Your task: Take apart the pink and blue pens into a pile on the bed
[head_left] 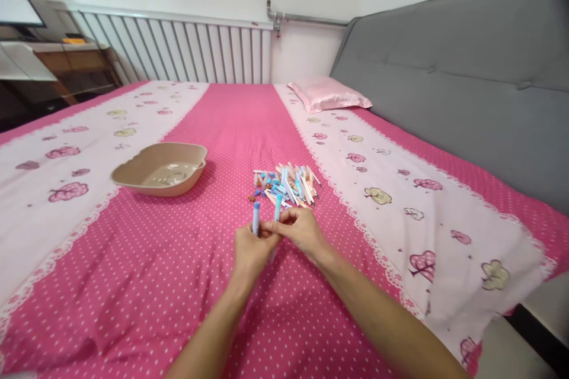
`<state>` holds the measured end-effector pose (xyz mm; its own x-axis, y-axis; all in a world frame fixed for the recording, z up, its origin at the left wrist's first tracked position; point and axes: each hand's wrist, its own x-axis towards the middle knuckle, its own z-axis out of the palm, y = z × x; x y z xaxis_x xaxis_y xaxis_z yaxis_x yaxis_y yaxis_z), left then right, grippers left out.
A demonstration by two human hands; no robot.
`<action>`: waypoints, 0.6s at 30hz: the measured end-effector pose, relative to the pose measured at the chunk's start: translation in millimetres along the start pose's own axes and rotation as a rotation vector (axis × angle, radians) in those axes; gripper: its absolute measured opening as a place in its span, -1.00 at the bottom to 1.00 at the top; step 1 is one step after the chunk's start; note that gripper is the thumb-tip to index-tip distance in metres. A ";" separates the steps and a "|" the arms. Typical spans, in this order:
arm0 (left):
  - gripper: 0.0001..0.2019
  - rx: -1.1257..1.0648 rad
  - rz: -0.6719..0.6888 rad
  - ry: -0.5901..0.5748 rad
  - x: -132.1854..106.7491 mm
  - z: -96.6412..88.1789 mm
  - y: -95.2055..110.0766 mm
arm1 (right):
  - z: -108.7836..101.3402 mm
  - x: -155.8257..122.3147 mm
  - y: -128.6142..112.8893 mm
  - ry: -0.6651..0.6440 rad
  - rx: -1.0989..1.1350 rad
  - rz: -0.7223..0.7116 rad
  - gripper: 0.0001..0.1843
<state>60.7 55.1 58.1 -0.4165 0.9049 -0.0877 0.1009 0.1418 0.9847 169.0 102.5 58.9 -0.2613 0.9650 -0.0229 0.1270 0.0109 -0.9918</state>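
Blue-capped and upright, the left pen (256, 217) is gripped by the left hand (251, 251), the right pen (278, 207) by the right hand (302, 230), fingertips meeting beside the pen pile (287, 185).

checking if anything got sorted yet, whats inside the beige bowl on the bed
The beige bowl holds only a few small pale bits scattered on its bottom, too small to identify. Its near wall hides the front strip of the bottom.
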 end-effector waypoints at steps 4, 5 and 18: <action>-0.78 0.146 0.055 0.102 0.0 -0.9 4.0 | 2.8 0.8 -6.0 0.038 0.063 0.016 -0.69; -0.77 0.166 0.067 0.127 0.1 -0.6 4.8 | 3.0 1.6 -6.5 0.034 0.061 0.009 -0.70; -0.64 -0.162 -0.087 -0.316 5.7 -11.6 15.1 | -23.3 11.9 -15.6 -0.402 0.354 0.041 -0.63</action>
<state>49.4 57.7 74.2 -0.1153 0.9751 -0.1897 -0.0774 0.1816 0.9803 186.2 120.0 77.1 -0.6176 0.7855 -0.0393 -0.1677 -0.1804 -0.9692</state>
